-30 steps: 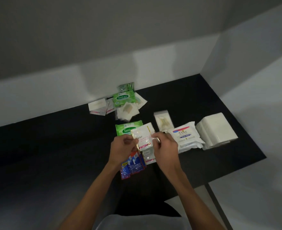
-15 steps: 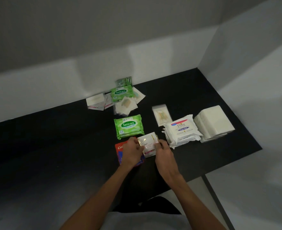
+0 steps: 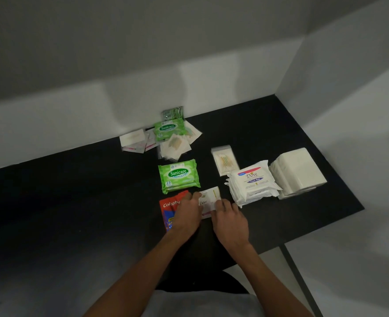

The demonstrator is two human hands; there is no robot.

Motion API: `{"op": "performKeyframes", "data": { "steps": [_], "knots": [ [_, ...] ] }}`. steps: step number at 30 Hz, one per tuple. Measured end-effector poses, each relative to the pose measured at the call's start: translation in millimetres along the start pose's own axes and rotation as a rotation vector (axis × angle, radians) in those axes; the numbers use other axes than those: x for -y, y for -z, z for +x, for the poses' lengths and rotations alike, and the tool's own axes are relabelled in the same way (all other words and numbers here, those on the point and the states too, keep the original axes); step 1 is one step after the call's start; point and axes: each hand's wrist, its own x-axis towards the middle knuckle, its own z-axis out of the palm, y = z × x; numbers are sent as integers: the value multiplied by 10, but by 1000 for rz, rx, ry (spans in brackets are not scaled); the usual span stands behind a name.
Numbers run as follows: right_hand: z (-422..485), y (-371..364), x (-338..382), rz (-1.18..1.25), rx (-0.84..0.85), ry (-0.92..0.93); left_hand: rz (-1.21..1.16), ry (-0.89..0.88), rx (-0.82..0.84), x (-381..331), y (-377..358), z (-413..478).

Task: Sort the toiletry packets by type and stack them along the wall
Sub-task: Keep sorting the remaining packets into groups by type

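Left hand and right hand each pinched a side edge of the Dove sachet, print upward, long axis seemingly wallward, between Colgate packets and Dove wipes; bare table lay leftward.

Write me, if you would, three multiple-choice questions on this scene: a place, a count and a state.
1. Where is the red Colgate packet? A. partly under the left hand B. against the wall C. on the white stack
2. How many green Sanicare packs show? A. one B. two C. four
3. What is the right hand doing? A. resting flat B. pinching the Dove sachet C. lifting cotton buds
1 A: red shows beside its knuckles. 2 B: one near the hands, one farther back. 3 B: its fingertips close on the sachet's edge.
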Motion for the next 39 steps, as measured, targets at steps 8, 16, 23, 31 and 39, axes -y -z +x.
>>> {"op": "performKeyframes", "data": {
  "steps": [8,16,23,31,39],
  "knots": [
    [-15,136,62,-108,82,-11,-12,-51,-8,18,101,-3],
    [375,564,159,80,-69,102,-169,-118,-274,14,633,158],
    [1247,751,347,315,-10,74,-320,91,-458,198,1198,787],
    [2282,600,540,512,109,-67,-499,402,-434,465,1466,1558],
    [2893,380,723,680,161,-121,-493,529,-362,581,1526,2015]
  ]
}}
